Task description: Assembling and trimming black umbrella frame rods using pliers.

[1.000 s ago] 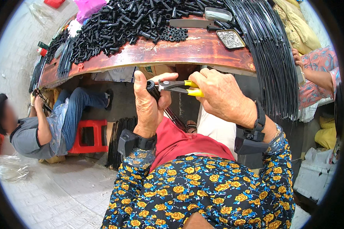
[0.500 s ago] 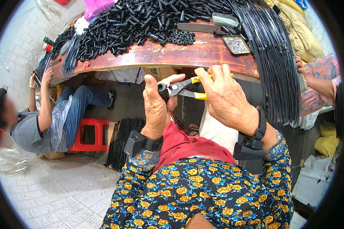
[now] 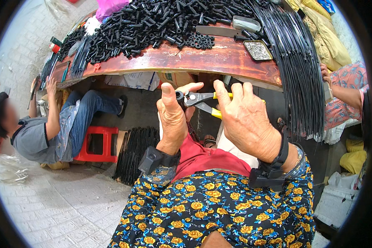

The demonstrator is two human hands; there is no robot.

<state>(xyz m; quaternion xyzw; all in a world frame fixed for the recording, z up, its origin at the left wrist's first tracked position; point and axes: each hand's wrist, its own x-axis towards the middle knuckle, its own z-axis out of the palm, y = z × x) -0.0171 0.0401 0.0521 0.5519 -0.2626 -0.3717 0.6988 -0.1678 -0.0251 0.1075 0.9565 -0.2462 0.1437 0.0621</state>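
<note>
Between the thumb and fingers of my left hand (image 3: 172, 120) is a short black tube (image 3: 179, 95), its round end facing up. My right hand (image 3: 250, 120) is closed around the yellow handles of a pair of pliers (image 3: 200, 98). The metal jaws of the pliers meet the tube's end, beside my left fingers. Whether the jaws bite on something small there is too fine to make out. Both hands are above my lap, in front of the table edge.
A reddish wooden table (image 3: 153, 64) bears a heap of black tubes (image 3: 149, 25), a metal tray of small parts (image 3: 258, 50) and long black rods (image 3: 291, 66) overhanging its edge. A red stool (image 3: 96, 144) and a seated person (image 3: 37, 132) are left; another person's arm (image 3: 346, 91) is right.
The pliers have tilted, their yellow handles now lower, and my right hand has turned with them. My left hand still grips the tube. At left, the co-worker's hands have moved apart.
</note>
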